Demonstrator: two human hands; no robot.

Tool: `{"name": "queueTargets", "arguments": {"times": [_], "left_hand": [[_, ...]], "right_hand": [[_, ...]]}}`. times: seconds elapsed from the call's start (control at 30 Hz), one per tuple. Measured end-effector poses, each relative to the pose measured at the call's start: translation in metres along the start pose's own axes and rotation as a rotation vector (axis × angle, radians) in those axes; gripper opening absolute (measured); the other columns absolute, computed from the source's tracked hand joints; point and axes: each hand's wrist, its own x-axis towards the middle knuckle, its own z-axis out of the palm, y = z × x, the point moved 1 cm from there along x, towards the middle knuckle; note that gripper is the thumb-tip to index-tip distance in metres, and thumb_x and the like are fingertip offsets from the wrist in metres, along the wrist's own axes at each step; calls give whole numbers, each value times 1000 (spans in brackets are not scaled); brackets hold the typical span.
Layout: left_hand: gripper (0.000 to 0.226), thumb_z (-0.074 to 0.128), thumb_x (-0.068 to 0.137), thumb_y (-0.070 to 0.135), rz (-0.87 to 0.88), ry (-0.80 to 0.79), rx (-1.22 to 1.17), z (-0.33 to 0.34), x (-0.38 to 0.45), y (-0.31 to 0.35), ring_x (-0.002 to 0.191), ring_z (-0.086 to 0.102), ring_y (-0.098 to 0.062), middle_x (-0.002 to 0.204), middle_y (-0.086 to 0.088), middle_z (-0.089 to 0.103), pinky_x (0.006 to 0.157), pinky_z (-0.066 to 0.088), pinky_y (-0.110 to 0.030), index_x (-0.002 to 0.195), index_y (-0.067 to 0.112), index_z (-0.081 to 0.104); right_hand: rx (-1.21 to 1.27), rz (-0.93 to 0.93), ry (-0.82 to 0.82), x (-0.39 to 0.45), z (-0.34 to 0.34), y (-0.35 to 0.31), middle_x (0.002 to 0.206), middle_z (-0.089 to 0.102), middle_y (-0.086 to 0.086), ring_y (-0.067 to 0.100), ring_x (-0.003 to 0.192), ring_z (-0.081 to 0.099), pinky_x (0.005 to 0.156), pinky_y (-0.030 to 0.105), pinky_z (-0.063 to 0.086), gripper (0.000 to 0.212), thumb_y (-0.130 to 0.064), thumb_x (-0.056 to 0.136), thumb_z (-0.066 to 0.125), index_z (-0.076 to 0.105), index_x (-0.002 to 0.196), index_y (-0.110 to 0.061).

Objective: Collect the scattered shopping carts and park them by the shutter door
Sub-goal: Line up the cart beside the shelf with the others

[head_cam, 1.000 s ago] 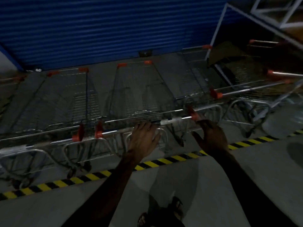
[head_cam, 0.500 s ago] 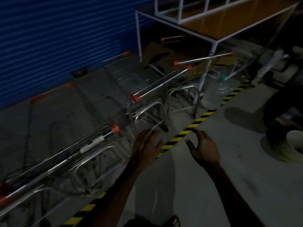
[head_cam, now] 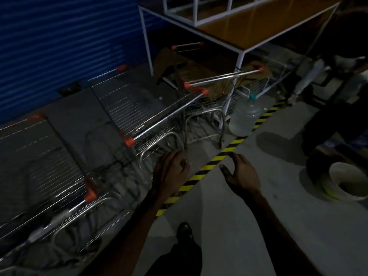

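Several wire shopping carts with orange handle caps stand side by side in front of the blue shutter door (head_cam: 59, 46). The nearest cart's handle (head_cam: 59, 218) runs along the lower left; another cart (head_cam: 165, 118) stands to its right, and one more cart (head_cam: 223, 78) sits partly under a white-framed table. My left hand (head_cam: 171, 172) hovers over the floor near a cart's lower frame, fingers loosely bent, holding nothing. My right hand (head_cam: 241, 174) hangs spread over the concrete, also holding nothing. Neither hand touches a cart.
A yellow-and-black floor stripe (head_cam: 203, 172) runs diagonally between the carts and the concrete. A large water jug (head_cam: 245, 118) stands by the leg of the white-framed table (head_cam: 241, 54). A white bucket (head_cam: 348, 182) sits at the right. My foot (head_cam: 184, 232) shows below.
Both hands have let go of the cart handle and drawn back. The view has swung to the right, bringing the table, jug and bucket into sight.
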Motion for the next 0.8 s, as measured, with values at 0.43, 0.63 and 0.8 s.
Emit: {"name": "queueTargets", "arguments": {"times": [0.43,0.63,0.8], "left_hand": [[44,55,96,45,-238,131,178,-1,137,-90,110,61,-39,114,-11,69,95,51,-51,120,13,72],[56,47,101,66,-537,-172,238,-6,151,-99,114,71,-35,119,-10,76,97,56,-45,144,32,60],[84,28,90,95,-740,-232,370,-17,145,-95,117,71,-29,113,-6,78,117,37,-49,125,33,73]], "right_hand": [[-172,-392,-205,239,5,-99,153,54,15,38,137,53,106,49,46,65,-50,100,63,51,153,-15],[-298,-625,-290,317,22,-99,147,59,13,39,132,58,103,47,47,70,-66,92,58,64,142,-17],[-333,-741,-345,354,37,-93,117,75,18,43,112,69,96,51,54,70,-77,87,53,79,116,-19]]}}
